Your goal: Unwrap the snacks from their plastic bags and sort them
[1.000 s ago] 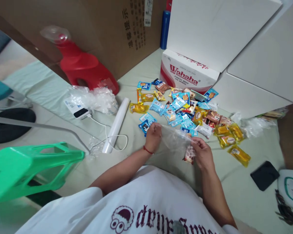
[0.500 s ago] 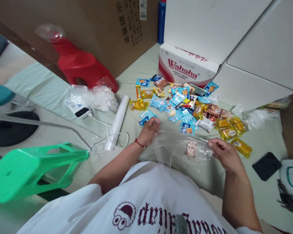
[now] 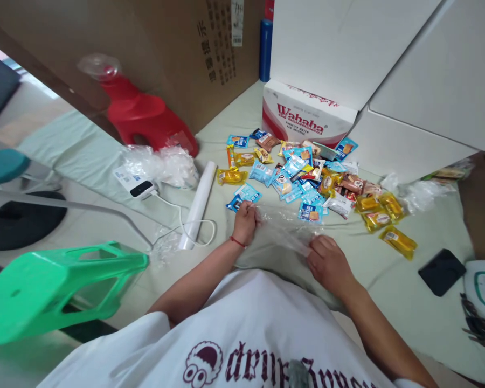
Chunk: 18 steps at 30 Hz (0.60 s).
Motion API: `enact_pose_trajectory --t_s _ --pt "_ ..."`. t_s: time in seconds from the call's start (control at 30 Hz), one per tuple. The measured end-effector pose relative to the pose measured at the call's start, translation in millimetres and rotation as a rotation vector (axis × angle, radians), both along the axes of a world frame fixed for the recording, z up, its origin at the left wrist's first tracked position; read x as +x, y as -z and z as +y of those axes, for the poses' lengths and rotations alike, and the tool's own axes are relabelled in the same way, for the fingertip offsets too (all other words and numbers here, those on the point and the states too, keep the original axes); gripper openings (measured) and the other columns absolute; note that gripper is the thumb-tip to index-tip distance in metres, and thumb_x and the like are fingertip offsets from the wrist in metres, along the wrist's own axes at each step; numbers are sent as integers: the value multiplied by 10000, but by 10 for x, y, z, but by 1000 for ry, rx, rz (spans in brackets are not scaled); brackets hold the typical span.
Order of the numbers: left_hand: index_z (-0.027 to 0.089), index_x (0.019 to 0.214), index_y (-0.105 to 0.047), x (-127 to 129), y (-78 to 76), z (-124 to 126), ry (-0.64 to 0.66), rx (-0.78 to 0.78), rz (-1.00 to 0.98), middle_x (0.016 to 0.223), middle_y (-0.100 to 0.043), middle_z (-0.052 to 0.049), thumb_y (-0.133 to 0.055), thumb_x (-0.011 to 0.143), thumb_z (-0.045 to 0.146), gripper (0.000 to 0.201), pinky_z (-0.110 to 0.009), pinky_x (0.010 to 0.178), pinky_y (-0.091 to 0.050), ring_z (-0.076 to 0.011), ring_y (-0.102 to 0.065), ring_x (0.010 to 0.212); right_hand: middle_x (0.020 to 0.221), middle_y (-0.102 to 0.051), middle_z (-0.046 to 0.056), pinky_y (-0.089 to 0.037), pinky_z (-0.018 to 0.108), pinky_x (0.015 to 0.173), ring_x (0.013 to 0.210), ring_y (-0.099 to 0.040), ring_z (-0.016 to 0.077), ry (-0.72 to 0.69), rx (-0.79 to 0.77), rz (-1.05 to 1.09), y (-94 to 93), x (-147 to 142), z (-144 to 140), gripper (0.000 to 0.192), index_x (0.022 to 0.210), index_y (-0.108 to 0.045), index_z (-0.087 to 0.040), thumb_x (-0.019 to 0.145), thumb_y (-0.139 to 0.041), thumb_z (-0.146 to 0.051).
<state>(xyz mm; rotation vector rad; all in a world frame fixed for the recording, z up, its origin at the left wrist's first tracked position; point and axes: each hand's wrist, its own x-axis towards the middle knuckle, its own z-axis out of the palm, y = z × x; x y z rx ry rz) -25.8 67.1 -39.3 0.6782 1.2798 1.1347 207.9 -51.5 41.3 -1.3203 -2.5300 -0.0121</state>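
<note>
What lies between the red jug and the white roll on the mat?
In the head view, a heap of crumpled clear plastic lies between the red jug and the white roll, with a white power bank beside it.

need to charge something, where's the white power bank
In the head view the white rectangular power bank lies left of the hands, beside the crumpled clear plastic in front of the red plastic stool.

Right hand [image 3: 327, 264] has drawn inward, bunching the clear bag [image 3: 285, 231]

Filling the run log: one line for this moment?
left hand: grips clear plastic bag | right hand: grips bag | snack packets: piled beyond
</note>
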Motion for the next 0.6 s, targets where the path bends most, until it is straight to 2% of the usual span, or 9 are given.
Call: enact_pose_trajectory --t_s 0.1,0.17,0.23,0.3,0.4,0.43,0.5,0.6 --pt "229 890 -469 -68 9 -19 20 -34 -61 624 -563 81 -601 913 306 155 -220 566 -535 -99 -594 531 676 -557 29 -351 302 645 683 -479 173 -23 93 36 -44 -9 -303 308 742 -649 -182 1000 -503 -99" --pt "219 883 -481 -104 -5 -49 49 -72 -131 628 -581 74 -600 899 245 123 -288 699 -609 -104 -634 577 669 -567 21 -316 300 601 658 -490 164 -68 51 53 -51 -45 -420 306 755 -649 -181 1004 -489 -104" --pt "209 872 -496 -143 -34 -77 67 -112 -211 631 -600 66 -603 887 190 110 -345 805 -629 -106 -659 606 694 -604 25 -336 290 612 663 -530 164 -88 -65 51 -51 -106 -463 274 817 -673 -178 996 -476 -116" --pt "202 855 -509 -192 -72 -86 68 -129 -290 628 -610 58 -619 873 154 121 -378 884 -624 -110 -678 636 765 -663 40 -379 279 652 719 -598 174 -80 -248 26 -58 -201 -455 231 936 -701 -175 974 -478 -125" --pt "180 857 -562 -297 -156 -73 111 -140 -362 708 -674 3 -664 834 136 113 -393 979 -591 -136 -724 757 928 -739 69 -442 274 731 863 -685 201 -61 -546 -61 -62 -438 -397 310 1200 -673 -180 959 -487 -126" --pt "168 875 -590 -343 -199 -78 138 -146 -350 772 -704 -31 -675 822 146 102 -398 1002 -578 -154 -737 820 969 -749 83 -459 280 747 895 -701 214 -43 -617 -109 -51 -539 -373 367 1288 -637 -178 959 -484 -124" --pt "153 951 -642 -454 -321 -141 154 -96 -192 939 -742 -97 -682 820 196 144 -424 1022 -561 -207 -740 965 1010 -753 120 -489 299 750 907 -723 240 15 -684 -213 -3 -751 -327 480 1430 -544 -156 959 -468 -109" --pt "205 1142 -664 -619 -600 -419 33 123 165 1259 -693 -98 -736 795 239 356 -437 1104 -493 -255 -628 1255 1039 -744 174 -533 333 748 915 -741 273 68 -683 -305 88 -1030 -284 600 1561 -384 -108 964 -433 -80"
